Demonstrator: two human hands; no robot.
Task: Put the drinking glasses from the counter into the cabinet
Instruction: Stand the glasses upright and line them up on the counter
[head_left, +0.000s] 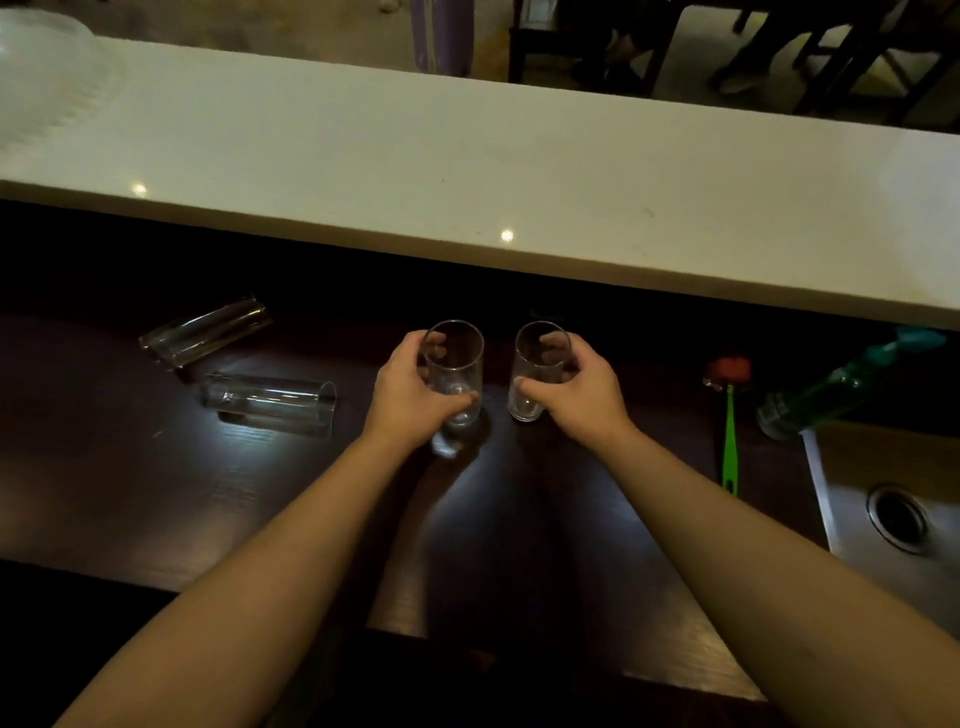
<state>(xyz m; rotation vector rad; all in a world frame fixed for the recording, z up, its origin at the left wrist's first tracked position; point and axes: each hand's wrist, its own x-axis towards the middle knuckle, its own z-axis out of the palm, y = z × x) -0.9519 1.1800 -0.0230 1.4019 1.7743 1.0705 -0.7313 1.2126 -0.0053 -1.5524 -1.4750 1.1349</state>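
Two clear drinking glasses stand upright on the dark counter, side by side in the middle. My left hand is wrapped around the left glass. My right hand grips the right glass. Two more clear glasses lie on their sides to the left: one near my left hand, another farther back. No cabinet is in view.
A raised white ledge runs across behind the dark counter. At the right sit a steel sink, a green-handled brush and a green bottle. Chairs stand on the floor beyond the ledge.
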